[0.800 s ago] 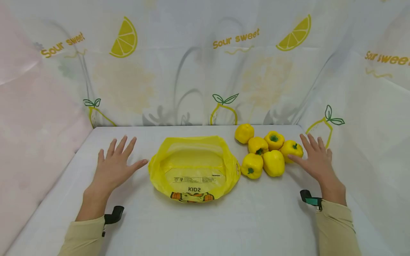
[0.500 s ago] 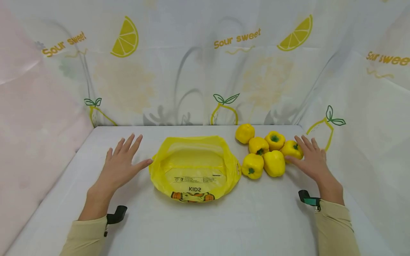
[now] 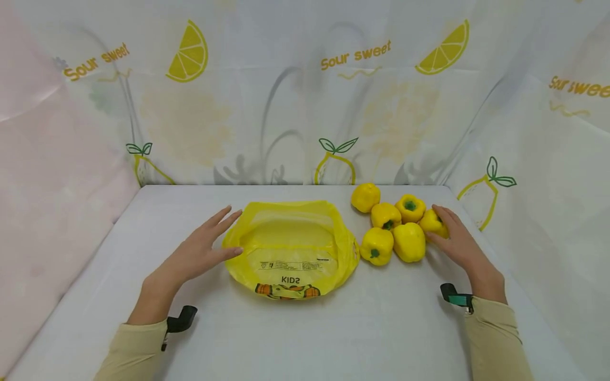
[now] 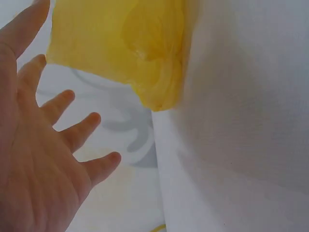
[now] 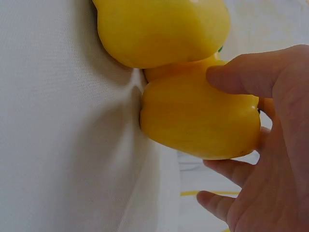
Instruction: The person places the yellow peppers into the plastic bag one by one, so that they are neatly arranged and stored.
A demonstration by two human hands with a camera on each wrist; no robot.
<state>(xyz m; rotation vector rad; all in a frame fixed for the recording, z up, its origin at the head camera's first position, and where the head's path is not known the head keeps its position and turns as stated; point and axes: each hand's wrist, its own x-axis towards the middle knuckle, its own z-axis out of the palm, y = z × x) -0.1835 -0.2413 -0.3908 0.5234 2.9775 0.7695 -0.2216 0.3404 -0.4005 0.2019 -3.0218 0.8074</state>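
This looks like a small curtained-off recording booth; what sort of room or building lies around it cannot be told. A plain white surface [image 3: 305, 338] fills the floor of the booth. Behind its far edge hangs a pale cloth [image 3: 281, 116] printed with lemon slices [image 3: 189, 52], leafy lemon outlines [image 3: 335, 164] and the orange words "Sour sweet" [image 3: 356, 55]. From the far left corner, a pinkish cloth [image 3: 52, 201] runs along the left edge; from the far right corner, a whitish printed cloth [image 3: 553, 222] closes the right edge. Black wrist-worn cameras [image 3: 182, 319] suit a recording set-up.
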